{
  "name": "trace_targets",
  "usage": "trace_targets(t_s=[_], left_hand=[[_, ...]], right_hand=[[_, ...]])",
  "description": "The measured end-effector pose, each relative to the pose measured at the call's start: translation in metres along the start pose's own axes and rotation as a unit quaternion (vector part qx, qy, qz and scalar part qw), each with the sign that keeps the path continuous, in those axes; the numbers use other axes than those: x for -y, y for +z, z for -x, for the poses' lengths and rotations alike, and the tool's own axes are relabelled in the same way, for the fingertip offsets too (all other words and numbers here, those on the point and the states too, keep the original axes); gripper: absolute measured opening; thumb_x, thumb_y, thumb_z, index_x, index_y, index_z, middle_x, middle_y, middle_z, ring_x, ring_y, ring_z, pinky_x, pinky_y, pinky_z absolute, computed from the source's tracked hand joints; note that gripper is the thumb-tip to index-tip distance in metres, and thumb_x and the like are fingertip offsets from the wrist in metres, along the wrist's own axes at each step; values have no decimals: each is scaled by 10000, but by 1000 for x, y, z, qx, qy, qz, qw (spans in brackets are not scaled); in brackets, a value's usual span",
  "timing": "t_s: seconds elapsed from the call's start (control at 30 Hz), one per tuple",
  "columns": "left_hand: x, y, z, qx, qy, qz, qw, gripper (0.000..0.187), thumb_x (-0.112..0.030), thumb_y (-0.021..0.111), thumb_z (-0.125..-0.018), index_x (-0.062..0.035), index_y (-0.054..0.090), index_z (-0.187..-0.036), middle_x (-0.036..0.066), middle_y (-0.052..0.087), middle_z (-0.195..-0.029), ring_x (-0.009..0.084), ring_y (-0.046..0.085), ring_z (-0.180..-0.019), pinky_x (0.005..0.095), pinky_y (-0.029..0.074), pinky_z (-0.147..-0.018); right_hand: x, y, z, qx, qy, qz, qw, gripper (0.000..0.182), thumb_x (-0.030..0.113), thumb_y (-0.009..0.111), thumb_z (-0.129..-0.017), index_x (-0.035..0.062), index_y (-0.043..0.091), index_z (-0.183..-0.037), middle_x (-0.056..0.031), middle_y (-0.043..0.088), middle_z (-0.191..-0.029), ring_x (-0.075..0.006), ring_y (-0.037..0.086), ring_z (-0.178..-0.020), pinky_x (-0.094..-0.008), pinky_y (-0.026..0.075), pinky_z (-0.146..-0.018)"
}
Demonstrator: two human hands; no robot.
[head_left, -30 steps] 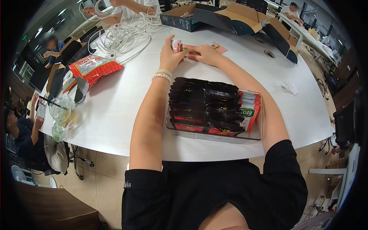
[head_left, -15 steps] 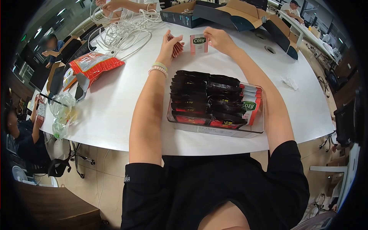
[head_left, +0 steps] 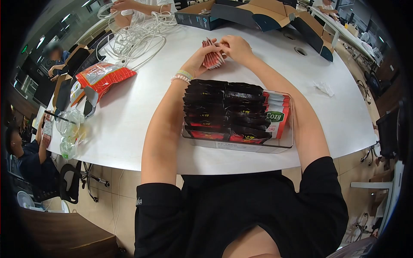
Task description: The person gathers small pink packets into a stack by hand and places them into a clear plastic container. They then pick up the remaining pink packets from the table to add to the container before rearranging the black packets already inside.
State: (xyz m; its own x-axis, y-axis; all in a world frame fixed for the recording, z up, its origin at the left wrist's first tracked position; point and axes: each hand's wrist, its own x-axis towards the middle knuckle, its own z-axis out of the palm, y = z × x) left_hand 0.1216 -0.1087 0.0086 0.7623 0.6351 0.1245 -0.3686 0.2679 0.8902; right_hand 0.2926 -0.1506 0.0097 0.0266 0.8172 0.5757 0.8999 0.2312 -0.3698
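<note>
My left hand (head_left: 198,61), with bracelets at its wrist, holds a fanned stack of red and white sachets (head_left: 213,58) above the table's far part. My right hand (head_left: 236,48) touches the stack's upper right side, its fingers pinched at the sachet edges; which sachet they grip is hard to make out. Between my forearms and nearer to me stands a clear box (head_left: 258,147). Two rows of black sachets (head_left: 223,109) fill most of it, and red and white Cozy sachets (head_left: 275,118) stand at its right end.
White cables (head_left: 137,41) lie coiled at the back left, near another person's hands. Opened dark cartons (head_left: 271,23) stand at the back. A red snack bag (head_left: 103,79) and a plastic cup (head_left: 71,127) are on the left. Crumpled wrap (head_left: 324,88) lies on the right.
My right hand has brought the single Cozy sachet leftward to the stack in my left hand. My left hand has shifted right and slightly down. The view has moved slightly.
</note>
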Motion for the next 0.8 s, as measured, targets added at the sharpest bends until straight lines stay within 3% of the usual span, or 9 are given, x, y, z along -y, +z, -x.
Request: trace_targets(t_s=[0.13, 0.23, 0.3, 0.33, 0.43, 0.53, 0.67, 0.77, 0.8], left_hand=[[14, 2, -7, -112, 207, -216, 948, 590, -186, 695, -773, -68, 384, -1260, 128, 572, -992, 207, 615, -821, 304, 506, -752], [18, -15, -13, -165, 365, -490, 774, 578, -273, 741, -747, -61, 448, -1197, 132, 547, -1016, 199, 598, -756, 289, 495, -686], [22, -23, -12, -114, 400, -623, 663, 553, -291, 754, -724, -58, 490, -1151, 138, 552, -1003, 240, 596, -816, 331, 489, -744], [24, -20, -11, -99, 350, -599, 714, 534, -317, 765, -701, -53, 524, -1098, 131, 577, -982, 270, 580, -902, 364, 461, -823], [23, -16, -11, -102, 288, -576, 759, 535, -306, 760, -707, -66, 515, -1119, 123, 601, -947, 242, 588, -869, 331, 467, -807], [20, -17, -7, -90, 272, -560, 777, 545, -304, 765, -703, -68, 513, -1126, 120, 612, -946, 217, 592, -855, 311, 469, -794], [20, -23, -10, -115, 284, -516, 800, 585, -335, 776, -703, -55, 509, -1141, 110, 630, -916, 182, 604, -823, 295, 484, -755], [7, 7, 13, -107, 236, -456, 851, 500, -308, 757, -739, -18, 528, -1076, 95, 661, -795, 153, 648, -686, 281, 513, -630], [9, 4, 10, -100, 265, -474, 834, 473, -301, 751, -766, 0, 533, -1058, 54, 651, -719, 87, 618, -604, 231, 497, -565]], right_hand=[[-24, 5, -7, -102, 11, -9, 995, 350, 418, 584, -831, 94, 660, -938, -108, 669, -883, -290, 636, -830, -425, 485, -713], [-55, 14, 3, -185, -83, 113, 973, 426, 443, 604, -837, 47, 650, -987, -145, 669, -854, -302, 644, -826, -405, 485, -727], [-60, 5, 11, -56, -24, 82, 995, 417, 397, 617, -809, 45, 646, -1031, -161, 666, -902, -324, 630, -889, -413, 485, -771], [-59, -2, 13, 7, 6, 67, 998, 418, 374, 624, -796, 45, 644, -1053, -169, 665, -926, -336, 624, -920, -417, 485, -793], [-50, -17, -3, 159, -14, 170, 972, 419, 261, 639, -748, 45, 631, -1107, -191, 663, -963, -354, 625, -921, -410, 492, -787], [-47, -18, 7, 96, -79, 98, 987, 394, 147, 613, -708, 49, 640, -1089, -186, 668, -965, -347, 637, -850, -391, 500, -745], [-22, -66, 27, 89, -25, -42, 995, 342, 121, 633, -710, 19, 634, -1036, -126, 665, -866, -241, 645, -763, -331, 491, -681], [8, -123, 64, 85, 43, -132, 987, 281, 149, 665, -742, 11, 624, -983, -48, 638, -795, -123, 624, -755, -269, 473, -652], [24, -143, 80, 94, 86, -167, 978, 265, 161, 682, -757, 10, 617, -965, -22, 622, -778, -83, 614, -771, -247, 469, -650]])
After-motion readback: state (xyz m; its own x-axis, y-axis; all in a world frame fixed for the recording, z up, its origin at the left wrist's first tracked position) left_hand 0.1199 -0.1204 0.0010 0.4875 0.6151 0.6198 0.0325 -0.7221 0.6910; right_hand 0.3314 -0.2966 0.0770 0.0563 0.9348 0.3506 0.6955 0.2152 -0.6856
